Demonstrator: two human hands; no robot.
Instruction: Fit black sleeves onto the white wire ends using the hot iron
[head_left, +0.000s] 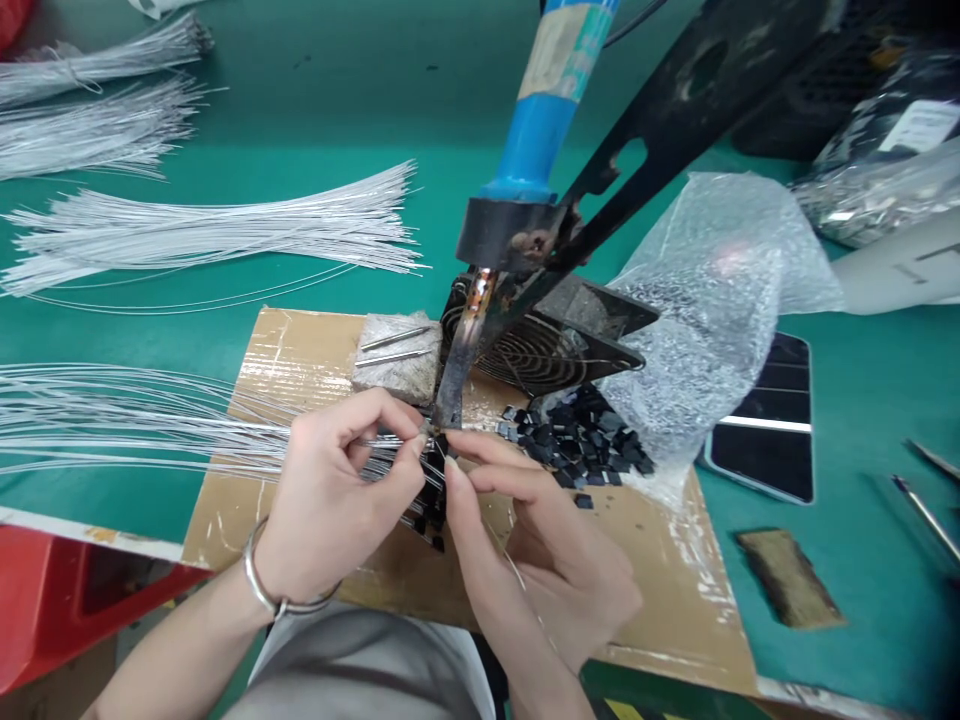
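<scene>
My left hand (pixel 341 490) is pinched on thin white wires (pixel 135 420) that fan out to the left, holding their ends under the tip of a mounted soldering iron (pixel 457 370) with a blue handle. My right hand (pixel 525 530) is pinched shut just right of the tip on a small black part I can barely make out. Below the fingertips hangs a row of small black parts (pixel 427 505) on wire ends. A pile of loose black parts (pixel 581 435) lies to the right on a taped cardboard sheet (pixel 300 350). A metal bracelet circles my left wrist.
More white wire bundles (pixel 217 230) lie on the green table at upper left. A small black fan (pixel 540 345) sits behind the iron, beside a bubble-wrap bag (pixel 712 300). A phone (pixel 772 420) and a brown block (pixel 787 580) lie at right. A red bin (pixel 67 600) is lower left.
</scene>
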